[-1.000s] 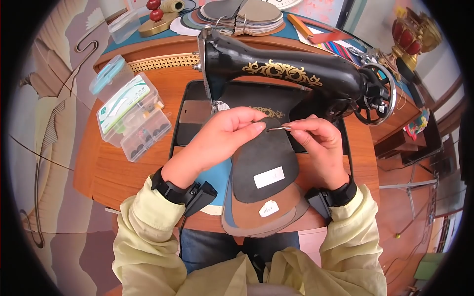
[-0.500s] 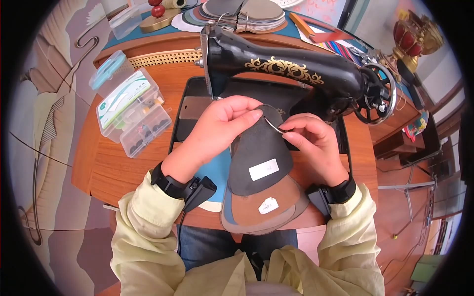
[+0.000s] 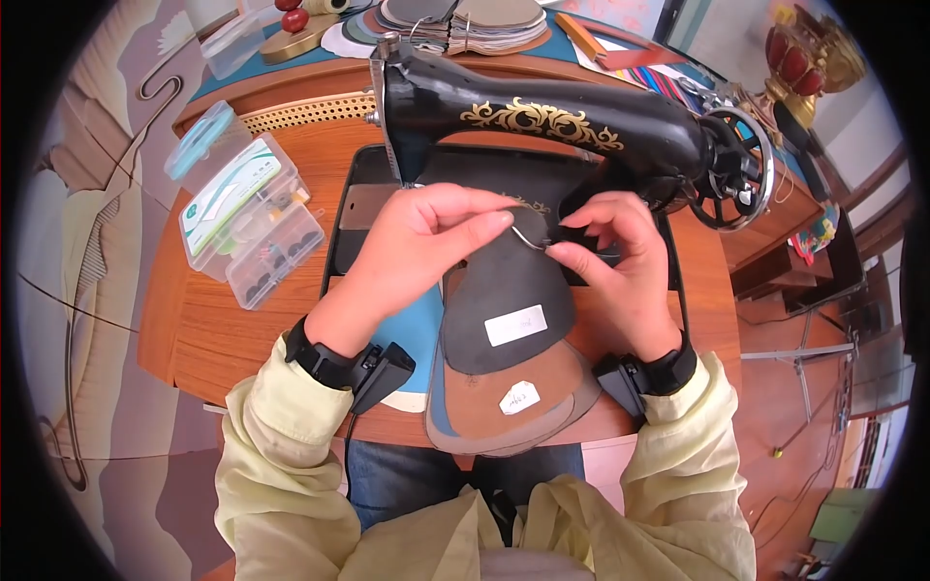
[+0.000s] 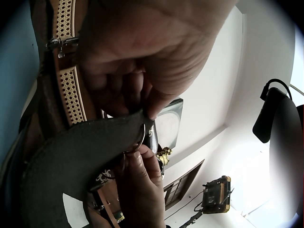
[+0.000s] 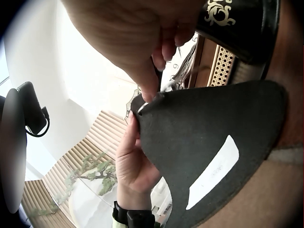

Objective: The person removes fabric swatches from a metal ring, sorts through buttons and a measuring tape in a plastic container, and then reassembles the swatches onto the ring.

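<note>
A dark grey leather-like swatch (image 3: 504, 281) with a white label (image 3: 515, 325) hangs by its narrow top, where a metal ring (image 3: 526, 237) passes through a hole. My left hand (image 3: 421, 232) pinches that top end between thumb and forefinger. At the ring's other end, my right hand (image 3: 620, 257) holds the metal with its thumb and forefinger, clearest in the left wrist view, where the ring (image 4: 144, 135) curves between both hands. Beneath the grey swatch fan out a brown swatch (image 3: 465, 392) with a small white tag, and blue and grey ones. The swatch (image 5: 204, 128) fills much of the right wrist view.
A black sewing machine (image 3: 542, 107) with gold ornament stands just beyond the hands, its handwheel (image 3: 733, 174) at the right. Clear plastic boxes (image 3: 276, 252) lie open at the left. A ringed swatch stack (image 3: 494, 29) sits on the far shelf. A blue sheet (image 3: 407, 334) lies under the left wrist.
The ring has turned from lying nearly level to slanting down toward my right hand. The right fingers have spread apart somewhat, and both hands sit slightly higher with the swatches.
</note>
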`<state>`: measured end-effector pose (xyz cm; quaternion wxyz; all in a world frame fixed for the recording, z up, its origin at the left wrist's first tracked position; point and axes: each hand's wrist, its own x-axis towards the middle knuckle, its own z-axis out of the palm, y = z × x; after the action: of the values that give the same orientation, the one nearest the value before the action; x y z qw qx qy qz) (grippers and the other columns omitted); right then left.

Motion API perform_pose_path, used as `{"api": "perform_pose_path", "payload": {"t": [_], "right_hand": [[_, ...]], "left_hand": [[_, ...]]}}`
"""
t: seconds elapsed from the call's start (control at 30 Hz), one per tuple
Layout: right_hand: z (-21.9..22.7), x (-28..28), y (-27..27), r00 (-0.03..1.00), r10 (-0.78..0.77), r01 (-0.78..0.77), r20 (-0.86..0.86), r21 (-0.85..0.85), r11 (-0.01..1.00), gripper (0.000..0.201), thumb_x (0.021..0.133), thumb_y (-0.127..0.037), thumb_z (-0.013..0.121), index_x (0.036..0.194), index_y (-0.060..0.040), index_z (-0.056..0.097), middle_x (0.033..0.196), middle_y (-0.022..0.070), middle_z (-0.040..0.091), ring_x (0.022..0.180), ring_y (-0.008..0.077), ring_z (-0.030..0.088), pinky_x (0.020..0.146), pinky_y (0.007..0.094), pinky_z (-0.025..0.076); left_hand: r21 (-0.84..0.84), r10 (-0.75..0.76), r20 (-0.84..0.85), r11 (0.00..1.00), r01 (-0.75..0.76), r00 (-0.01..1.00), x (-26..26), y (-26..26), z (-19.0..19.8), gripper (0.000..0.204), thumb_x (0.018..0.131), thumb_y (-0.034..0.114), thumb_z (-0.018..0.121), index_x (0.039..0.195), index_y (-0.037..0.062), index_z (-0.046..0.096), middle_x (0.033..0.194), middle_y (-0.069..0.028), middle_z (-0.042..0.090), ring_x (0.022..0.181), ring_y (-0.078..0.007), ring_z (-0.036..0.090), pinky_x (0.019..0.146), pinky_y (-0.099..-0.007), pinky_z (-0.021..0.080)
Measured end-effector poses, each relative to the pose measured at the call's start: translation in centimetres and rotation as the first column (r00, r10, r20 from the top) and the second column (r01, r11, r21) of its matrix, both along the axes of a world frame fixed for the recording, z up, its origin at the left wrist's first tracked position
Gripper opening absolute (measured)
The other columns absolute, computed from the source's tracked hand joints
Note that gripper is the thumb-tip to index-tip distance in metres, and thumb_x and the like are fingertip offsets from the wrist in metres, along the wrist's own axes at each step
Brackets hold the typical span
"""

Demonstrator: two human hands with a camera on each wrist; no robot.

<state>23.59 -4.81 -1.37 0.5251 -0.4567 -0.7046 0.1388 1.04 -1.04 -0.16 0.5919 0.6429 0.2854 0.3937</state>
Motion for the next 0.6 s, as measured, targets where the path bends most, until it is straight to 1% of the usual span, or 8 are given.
{"api": "perform_pose_path", "payload": {"t": [0.03, 0.13, 0.17, 0.27, 0.3, 0.4, 0.43, 0.6], "right_hand": [[0.1, 0.0, 0.0, 0.998, -0.060, 0.059, 0.019, 0.050, 0.997, 0.014, 0.074, -0.007, 0.080, 0.079, -0.0060, 0.066, 0.080, -0.0020, 0.060, 0.065, 0.0059, 0.050, 0.057, 0.0203, 0.040], [-0.6, 0.9, -0.2, 0.935, 0.108, -0.203, -0.339, -0.261, 0.944, 0.014, 0.080, -0.010, 0.077, 0.077, -0.0055, 0.064, 0.077, -0.0026, 0.061, 0.063, 0.0048, 0.049, 0.056, 0.0200, 0.039], [-0.5, 0.9, -0.3, 0.935, 0.174, -0.281, -0.308, -0.346, 0.895, 0.016, 0.088, -0.018, 0.071, 0.083, -0.0042, 0.067, 0.075, -0.0029, 0.061, 0.063, 0.0035, 0.049, 0.056, 0.0193, 0.040], [0.1, 0.4, -0.8, 0.884, 0.210, -0.456, -0.419, -0.669, 0.587, 0.023, 0.093, -0.025, 0.065, 0.088, -0.0039, 0.069, 0.072, -0.0023, 0.062, 0.063, 0.0027, 0.050, 0.056, 0.0184, 0.041], [0.0, 0.3, -0.9, 0.855, 0.223, -0.507, -0.469, -0.661, 0.553, 0.025, 0.095, -0.028, 0.061, 0.099, -0.0042, 0.069, 0.077, -0.0016, 0.063, 0.064, 0.0021, 0.050, 0.057, 0.0174, 0.041], [0.2, 0.2, -0.9, 0.740, 0.195, -0.631, -0.644, -0.563, 0.534, 0.025, 0.096, -0.025, 0.060, 0.110, -0.0048, 0.065, 0.083, -0.0007, 0.065, 0.066, 0.0016, 0.051, 0.056, 0.0170, 0.040], [0.1, 0.6, -0.8, 0.663, 0.201, -0.704, -0.721, -0.511, 0.493, 0.028, 0.096, -0.023, 0.059, 0.118, -0.0047, 0.060, 0.089, 0.0004, 0.065, 0.068, 0.0018, 0.051, 0.056, 0.0159, 0.039], [-0.8, 0.9, -0.6, 0.378, 0.121, -0.867, -0.918, -0.304, 0.395, 0.025, 0.096, -0.017, 0.060, 0.119, -0.0076, 0.059, 0.092, 0.0015, 0.065, 0.069, 0.0022, 0.052, 0.058, 0.0151, 0.041]], "left_hand": [[0.014, 0.027, -0.007, 1.000, -0.027, 1.000, 0.0, 0.1, -0.1, 0.024, 0.093, 0.010, 0.063, 0.114, -0.0005, 0.066, 0.103, -0.0052, 0.069, 0.094, -0.0102, 0.063, 0.084, -0.0244, 0.049], [0.052, 0.090, 0.018, 0.994, -0.091, 0.996, 0.0, 0.5, -0.8, 0.022, 0.093, 0.009, 0.062, 0.113, -0.0004, 0.066, 0.105, -0.0068, 0.070, 0.095, -0.0114, 0.064, 0.086, -0.0254, 0.050], [0.066, 0.098, 0.055, 0.993, -0.101, 0.994, 0.0, 0.6, -0.9, 0.022, 0.093, 0.008, 0.061, 0.113, -0.0003, 0.065, 0.106, -0.0072, 0.070, 0.096, -0.0117, 0.064, 0.086, -0.0258, 0.050], [0.110, 0.095, 0.108, 0.988, -0.107, 0.990, 0.1, 0.6, -0.9, 0.021, 0.093, 0.006, 0.061, 0.113, -0.0002, 0.065, 0.108, -0.0088, 0.069, 0.098, -0.0134, 0.064, 0.088, -0.0269, 0.050], [0.123, 0.083, 0.114, 0.988, -0.097, 0.990, 0.1, 0.5, -0.7, 0.021, 0.093, 0.005, 0.061, 0.113, -0.0003, 0.065, 0.108, -0.0090, 0.069, 0.098, -0.0137, 0.064, 0.088, -0.0271, 0.050], [0.160, 0.017, 0.113, 0.987, -0.035, 0.993, 0.1, 0.2, -0.2, 0.021, 0.092, 0.003, 0.061, 0.112, -0.0007, 0.065, 0.109, -0.0099, 0.069, 0.099, -0.0144, 0.064, 0.088, -0.0278, 0.050], [0.171, -0.009, 0.109, 0.985, -0.009, 0.994, 0.0, 0.1, -0.1, 0.021, 0.092, 0.003, 0.061, 0.111, -0.0009, 0.066, 0.110, -0.0102, 0.069, 0.100, -0.0146, 0.064, 0.089, -0.0281, 0.050], [0.165, -0.088, 0.172, 0.984, 0.059, 0.981, 0.0, -0.3, 0.2, 0.019, 0.086, -0.004, 0.064, 0.103, -0.0008, 0.069, 0.107, -0.0117, 0.069, 0.100, -0.0181, 0.065, 0.089, -0.0302, 0.051]]}}
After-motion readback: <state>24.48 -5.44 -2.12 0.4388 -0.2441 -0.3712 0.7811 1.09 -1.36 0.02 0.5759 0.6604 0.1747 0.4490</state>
